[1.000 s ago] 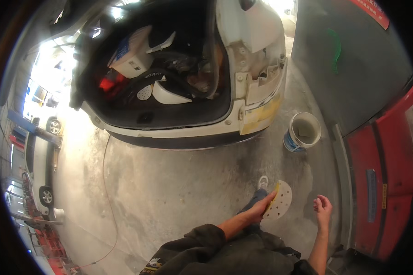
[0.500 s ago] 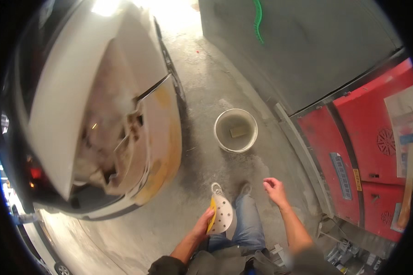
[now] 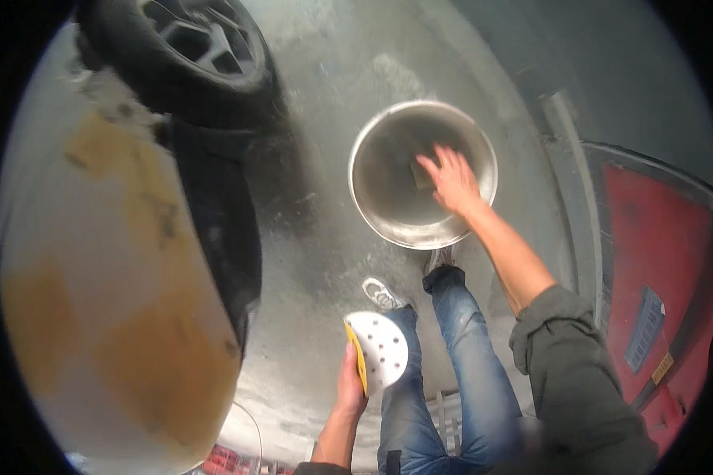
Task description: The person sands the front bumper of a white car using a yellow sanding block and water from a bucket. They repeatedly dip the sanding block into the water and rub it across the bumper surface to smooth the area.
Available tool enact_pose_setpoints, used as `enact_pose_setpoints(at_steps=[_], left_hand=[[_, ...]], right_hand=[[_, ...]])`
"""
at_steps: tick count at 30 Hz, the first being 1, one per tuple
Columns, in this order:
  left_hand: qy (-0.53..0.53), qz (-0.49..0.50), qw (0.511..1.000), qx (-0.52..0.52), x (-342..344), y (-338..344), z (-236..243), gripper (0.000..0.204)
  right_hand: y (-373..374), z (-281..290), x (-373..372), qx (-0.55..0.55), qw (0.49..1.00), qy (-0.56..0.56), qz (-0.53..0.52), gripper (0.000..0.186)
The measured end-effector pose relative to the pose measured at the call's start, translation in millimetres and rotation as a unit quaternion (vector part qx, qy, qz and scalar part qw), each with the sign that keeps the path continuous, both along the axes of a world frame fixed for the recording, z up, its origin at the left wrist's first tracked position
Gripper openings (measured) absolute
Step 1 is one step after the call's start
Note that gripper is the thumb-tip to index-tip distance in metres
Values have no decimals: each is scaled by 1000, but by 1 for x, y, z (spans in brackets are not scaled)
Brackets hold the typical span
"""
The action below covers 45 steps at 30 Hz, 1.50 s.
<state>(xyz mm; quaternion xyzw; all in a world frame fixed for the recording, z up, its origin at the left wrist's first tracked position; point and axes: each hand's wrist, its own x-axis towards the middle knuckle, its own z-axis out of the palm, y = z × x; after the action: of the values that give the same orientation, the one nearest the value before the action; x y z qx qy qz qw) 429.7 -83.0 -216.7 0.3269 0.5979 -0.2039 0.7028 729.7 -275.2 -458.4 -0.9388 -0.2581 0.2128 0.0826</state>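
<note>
1. Nearest the camera, the person's legs in blue jeans (image 3: 451, 372) filled the lower middle, with a grey sleeve (image 3: 570, 372) on the right arm at the lower right

2. The left hand (image 3: 350, 384) came up from the bottom edge and gripped a round white sanding pad (image 3: 382, 348) dotted with small holes and backed by a yellow layer. The pad stood upright on its edge, rising above the hand. The fingers were curled around its lower edge, though exactly how they pinched it could not be made out

3. Just beyond the pad, two shoes (image 3: 382, 294) stood on the grey concrete floor (image 3: 317, 237)

4. Farther out, the right hand (image 3: 450, 180) reached down into a round metal bucket (image 3: 372, 158) that stood on the floor ahead of the shoes. The fingers (image 3: 434, 162) were spread apart and blurred, hanging just over a small dark block (image 3: 420, 176) inside the bucket. Whether they touched it could not be told

5. To the left, a pale car body panel (image 3: 103, 301) with tan filler patches curved along the side

6. Farthest away, a black tyre with a dark wheel (image 3: 190, 43) sat at the top left, and a red cabinet (image 3: 657, 301) stood at the right edge
</note>
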Motion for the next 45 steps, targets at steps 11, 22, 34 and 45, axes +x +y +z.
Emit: enact_pose_setpoints(at_steps=[11, 22, 34, 45], left_hand=[[-115, 77, 990, 41, 134, -15, -123, 51], [-227, 120, 966, 11, 196, -90, -69, 63], [-236, -91, 952, 174, 194, -64, -42, 76], [-73, -224, 945, 228, 175, 4, -89, 87]], right_hand=[[-15, 28, -28, 234, 897, 281, -248, 98], [32, 185, -61, 331, 868, 104, -354, 72], [19, 156, -85, 565, 616, 402, -374, 64], [17, 17, -5, 333, 761, 512, -217, 69]])
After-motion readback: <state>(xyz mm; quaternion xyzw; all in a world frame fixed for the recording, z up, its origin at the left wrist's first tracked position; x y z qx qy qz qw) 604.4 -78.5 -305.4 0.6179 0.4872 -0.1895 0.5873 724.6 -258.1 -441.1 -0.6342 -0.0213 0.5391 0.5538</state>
